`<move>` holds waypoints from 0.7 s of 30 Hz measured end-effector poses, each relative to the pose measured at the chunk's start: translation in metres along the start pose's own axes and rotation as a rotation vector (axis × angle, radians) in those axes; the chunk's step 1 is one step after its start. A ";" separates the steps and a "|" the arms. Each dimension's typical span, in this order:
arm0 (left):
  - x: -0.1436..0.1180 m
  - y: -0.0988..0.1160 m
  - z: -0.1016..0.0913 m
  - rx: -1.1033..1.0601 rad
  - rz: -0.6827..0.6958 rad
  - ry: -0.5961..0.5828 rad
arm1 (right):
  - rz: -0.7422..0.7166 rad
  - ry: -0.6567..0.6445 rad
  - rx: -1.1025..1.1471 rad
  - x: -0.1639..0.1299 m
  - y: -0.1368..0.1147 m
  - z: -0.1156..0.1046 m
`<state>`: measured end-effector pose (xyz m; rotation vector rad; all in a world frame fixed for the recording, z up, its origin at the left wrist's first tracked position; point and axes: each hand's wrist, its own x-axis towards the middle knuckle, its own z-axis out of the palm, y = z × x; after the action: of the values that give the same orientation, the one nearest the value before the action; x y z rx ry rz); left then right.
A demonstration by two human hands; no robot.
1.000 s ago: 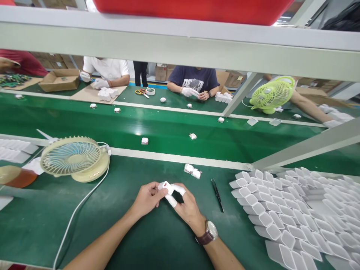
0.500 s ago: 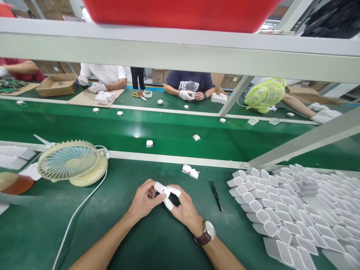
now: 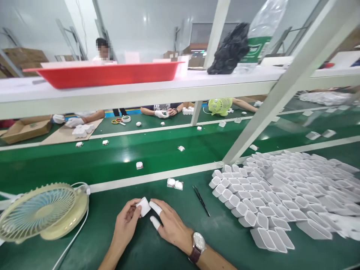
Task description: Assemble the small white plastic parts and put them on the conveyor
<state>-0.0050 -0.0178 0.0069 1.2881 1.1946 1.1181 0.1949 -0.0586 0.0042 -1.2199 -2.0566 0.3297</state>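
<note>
Between the thumb and fingers of my left hand (image 3: 128,221) is a small white plastic case (image 3: 144,206), its flat face turned up. My right hand (image 3: 171,227) is just to the right of it, with thumb and forefinger apart and white covers on those two fingertips. Its forefinger tip comes close to the case; whether they touch I cannot tell. Beyond my hands, a pair of small white parts (image 3: 174,183) lies on the green table. Black tweezers (image 3: 201,200) rest to the right of them.
Many white open-ended housings (image 3: 261,198) stand packed together on the right. A cream fan (image 3: 47,210) with a white cable is on the left. Small white parts (image 3: 139,165) sit on the green belt (image 3: 118,157). Overhead runs a shelf with a red tray (image 3: 109,75); co-workers' gloved hands (image 3: 161,113) are across.
The view has tilted up and turned right. My right hand's fingers have come away from the white case, which my left hand still holds, now with a plain face showing.
</note>
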 end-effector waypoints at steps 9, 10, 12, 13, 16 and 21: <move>0.047 0.010 0.017 0.321 0.297 -0.002 | -0.082 -0.056 -0.097 -0.003 -0.004 0.001; 0.059 0.015 0.026 0.355 0.338 -0.010 | -0.085 -0.054 -0.101 -0.003 -0.003 0.001; 0.086 0.025 0.046 0.401 0.393 -0.009 | -0.086 -0.056 -0.106 -0.004 -0.001 0.003; 0.100 0.029 0.056 0.410 0.409 -0.008 | -0.084 -0.059 -0.110 -0.005 0.000 0.003; 0.135 0.039 0.084 0.446 0.434 -0.015 | -0.082 -0.073 -0.125 -0.006 0.002 0.004; 0.146 0.045 0.111 0.535 0.469 -0.035 | -0.114 -0.106 -0.182 -0.006 0.003 0.003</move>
<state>0.1194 0.1186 0.0447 2.0688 1.2461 1.1288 0.1962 -0.0618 -0.0020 -1.2070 -2.2780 0.1584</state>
